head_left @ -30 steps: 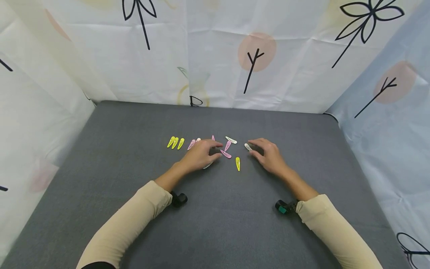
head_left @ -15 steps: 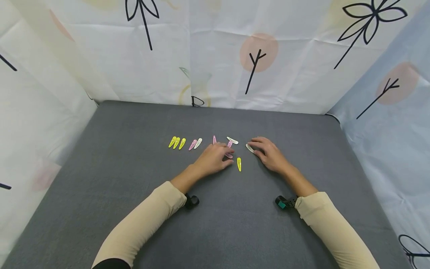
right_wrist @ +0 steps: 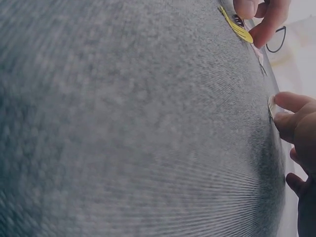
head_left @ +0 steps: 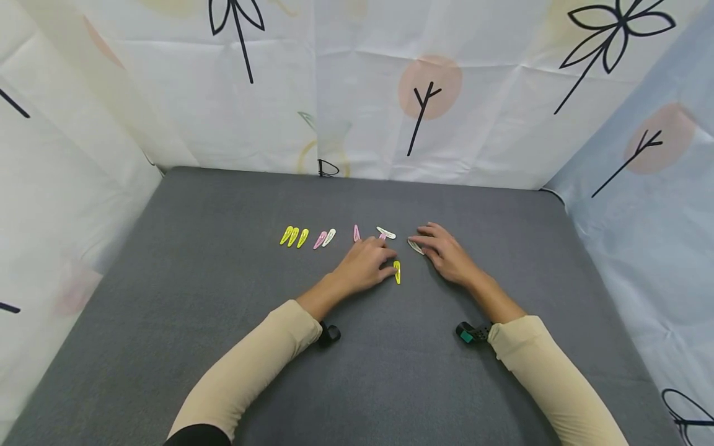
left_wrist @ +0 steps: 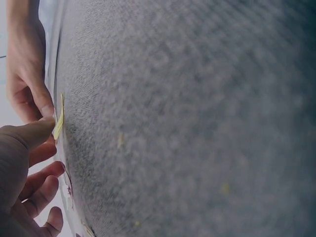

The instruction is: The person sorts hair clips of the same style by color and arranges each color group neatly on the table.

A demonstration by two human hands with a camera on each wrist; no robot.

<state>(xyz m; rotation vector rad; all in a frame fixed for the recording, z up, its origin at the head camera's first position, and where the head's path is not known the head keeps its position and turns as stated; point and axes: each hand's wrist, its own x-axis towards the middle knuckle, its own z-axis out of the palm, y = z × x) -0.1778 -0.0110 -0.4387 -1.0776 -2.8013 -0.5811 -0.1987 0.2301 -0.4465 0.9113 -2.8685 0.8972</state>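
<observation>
In the head view my left hand [head_left: 364, 265] is over the middle of the table, thumb and fingers spread apart. Its fingertips are right at the upper end of a yellow snap hair clip [head_left: 398, 277], which lies on the cloth. The right wrist view shows a left fingertip at that yellow clip [right_wrist: 238, 28]. My right hand [head_left: 448, 255] pinches a white hair clip [head_left: 414, 246] between thumb and index finger, low over the table. Behind the left hand lie another white clip [head_left: 386, 233] and a pink clip [head_left: 356, 231]. A further pink clip [head_left: 382, 236] is mostly hidden by the left fingers.
Left of the hands, several clips lie in a slanted row: yellow clips [head_left: 292, 236], a pink clip [head_left: 320, 240] and a white clip [head_left: 329, 238]. Grey cloth covers the table [head_left: 223, 248]. A patterned white curtain [head_left: 357, 93] stands along the back and sides.
My left hand has moved right, past the pink clips to the yellow clip, uncovering the pink and white clips of the left row. The right hand stays at the white clip.
</observation>
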